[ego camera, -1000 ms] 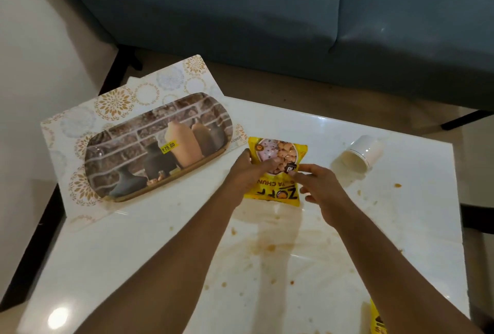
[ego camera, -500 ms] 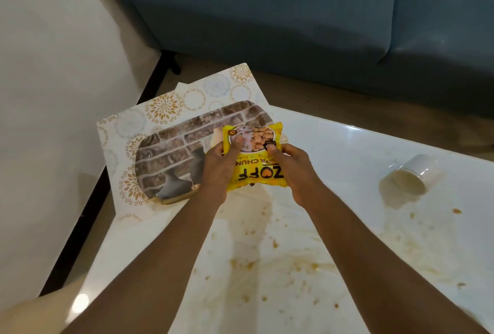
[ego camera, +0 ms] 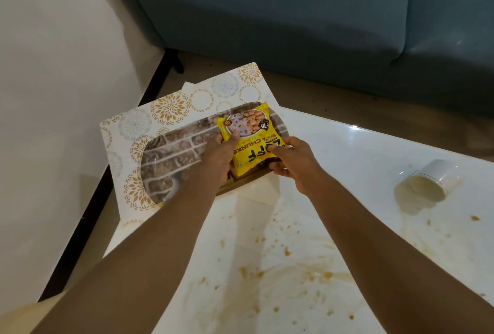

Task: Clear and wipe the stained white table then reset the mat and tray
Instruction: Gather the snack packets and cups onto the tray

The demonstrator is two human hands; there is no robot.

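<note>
Yellow soya-chunks packet (ego camera: 250, 138) has travelled left across the desk (ego camera: 361, 152) in the last second and now hangs over the brick-print tray (ego camera: 171, 152), which lies on the patterned mat (ego camera: 160, 109) at the far left corner. That suggests the clearing stage: loose items are being gathered onto the tray before wiping. The left hand (ego camera: 217, 158) grips the packet's left edge, thumb on top; the right hand (ego camera: 290, 160) pinches its right edge. A tipped white cup (ego camera: 434, 180) and brown stains (ego camera: 287, 267) remain on the desk.
</note>
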